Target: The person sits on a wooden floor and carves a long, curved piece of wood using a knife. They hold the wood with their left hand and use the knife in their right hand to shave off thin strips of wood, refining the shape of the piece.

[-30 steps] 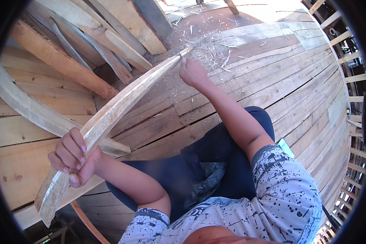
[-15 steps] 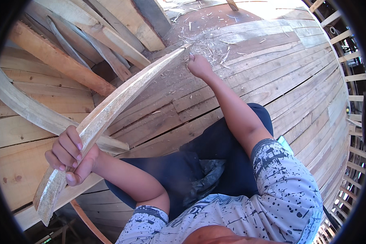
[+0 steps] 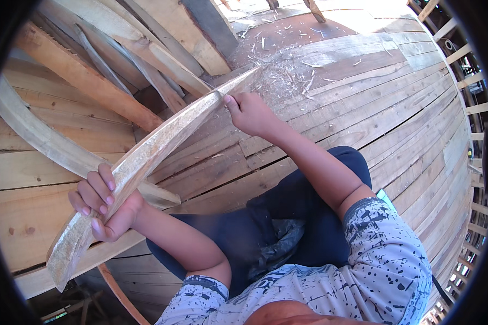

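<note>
The curved plank (image 3: 146, 157) runs diagonally, its long axis from lower left to upper right, the far tip pointing at the shavings (image 3: 287, 76). The left hand (image 3: 106, 203) is curled tight around its lower end. The right hand (image 3: 252, 114) is closed against the upper part, thumb at the edge. Below lies a plank deck (image 3: 363, 108); loose timbers (image 3: 108, 70) lean at upper left.

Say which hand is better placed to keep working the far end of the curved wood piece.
Right. The right hand is already against the curved wood piece near its far tip, by the shavings. The left hand grips the near end, steadying it, likely best left there.
</note>
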The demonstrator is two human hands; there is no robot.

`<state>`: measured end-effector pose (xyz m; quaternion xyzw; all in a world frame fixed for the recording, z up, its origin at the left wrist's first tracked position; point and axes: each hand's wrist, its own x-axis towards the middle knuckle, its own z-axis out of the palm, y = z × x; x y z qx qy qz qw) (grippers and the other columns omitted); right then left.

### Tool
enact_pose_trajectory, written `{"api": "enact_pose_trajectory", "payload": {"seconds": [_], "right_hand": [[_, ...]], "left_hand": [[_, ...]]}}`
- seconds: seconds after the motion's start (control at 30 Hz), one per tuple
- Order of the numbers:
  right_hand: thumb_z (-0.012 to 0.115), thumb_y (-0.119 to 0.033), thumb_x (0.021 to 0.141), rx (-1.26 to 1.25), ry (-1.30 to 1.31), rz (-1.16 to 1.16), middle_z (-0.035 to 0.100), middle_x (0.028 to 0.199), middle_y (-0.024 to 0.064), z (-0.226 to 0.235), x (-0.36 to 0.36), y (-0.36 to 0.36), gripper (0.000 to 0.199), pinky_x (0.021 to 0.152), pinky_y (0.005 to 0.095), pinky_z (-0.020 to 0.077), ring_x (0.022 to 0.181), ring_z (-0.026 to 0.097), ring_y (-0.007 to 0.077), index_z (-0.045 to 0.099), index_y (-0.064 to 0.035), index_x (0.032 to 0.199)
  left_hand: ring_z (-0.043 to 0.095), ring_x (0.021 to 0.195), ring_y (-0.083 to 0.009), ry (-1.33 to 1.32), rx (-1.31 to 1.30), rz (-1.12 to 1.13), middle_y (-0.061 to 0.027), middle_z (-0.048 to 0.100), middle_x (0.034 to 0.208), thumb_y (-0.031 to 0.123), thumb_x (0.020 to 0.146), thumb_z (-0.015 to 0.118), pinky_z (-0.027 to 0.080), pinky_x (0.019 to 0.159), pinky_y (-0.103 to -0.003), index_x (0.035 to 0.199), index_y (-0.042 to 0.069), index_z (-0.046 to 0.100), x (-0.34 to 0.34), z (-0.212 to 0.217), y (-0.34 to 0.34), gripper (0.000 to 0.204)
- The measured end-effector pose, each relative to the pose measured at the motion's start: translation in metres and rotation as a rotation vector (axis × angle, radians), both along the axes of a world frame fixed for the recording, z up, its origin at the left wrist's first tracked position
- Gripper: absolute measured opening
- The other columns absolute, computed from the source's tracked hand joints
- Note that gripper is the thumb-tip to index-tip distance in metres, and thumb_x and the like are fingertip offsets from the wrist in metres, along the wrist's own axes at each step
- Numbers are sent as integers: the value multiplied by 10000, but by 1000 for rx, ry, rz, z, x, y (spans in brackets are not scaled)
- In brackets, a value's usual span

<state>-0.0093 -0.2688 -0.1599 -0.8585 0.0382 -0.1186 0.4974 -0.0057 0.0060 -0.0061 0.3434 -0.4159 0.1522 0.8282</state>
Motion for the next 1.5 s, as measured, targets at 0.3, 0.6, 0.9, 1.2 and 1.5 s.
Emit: {"api": "enact_pose_trajectory", "payload": {"seconds": [0.3, 0.6, 0.9, 1.2, 1.5], "right_hand": [[406, -383, 1010, -126, 178, -191, 662, 827, 284, -31, 16, -32, 508, 786, 538, 507, 870, 654, 466, 681, 26, 889], [446, -558, 991, 940, 552, -124, 389, 525, 17, -8, -10, -17, 513, 405, 336, 287, 412, 389, 172, 550, -62, 911], [373, -393, 1059, 924, 327, -134, 416, 662, -1, 52, -64, -8, 349, 415, 288, 310, 453, 330, 92, 507, -79, 989], [445, -464, 1025, 767, 476, -95, 412, 598, -14, 71, -77, -4, 413, 384, 287, 248, 423, 317, 89, 515, -97, 851], [411, -583, 998, 740, 587, -67, 300, 522, -51, 58, -81, -11, 535, 376, 291, 171, 396, 239, 86, 380, -162, 668]], "left_hand": [[397, 606, -91, 20, -13, 30, 56, 398, 646, 210, 746, 631, 338, 666, -278, 865, 180, 426, 2, 3, 0, 238], [417, 595, -126, -82, 100, -14, 19, 399, 641, 191, 759, 622, 358, 645, -318, 856, 153, 430, -25, 22, -27, 218], [470, 629, -170, -215, 234, -116, -30, 479, 670, 131, 739, 648, 398, 680, -356, 868, 124, 456, -72, 32, -77, 232], [458, 649, -145, -194, 284, -119, 0, 461, 688, 155, 758, 632, 377, 691, -340, 867, 142, 476, -76, 34, -74, 191], [428, 595, -136, -175, 311, -99, 25, 418, 626, 155, 757, 648, 364, 661, -328, 818, 154, 435, -89, 23, -66, 222]]}}
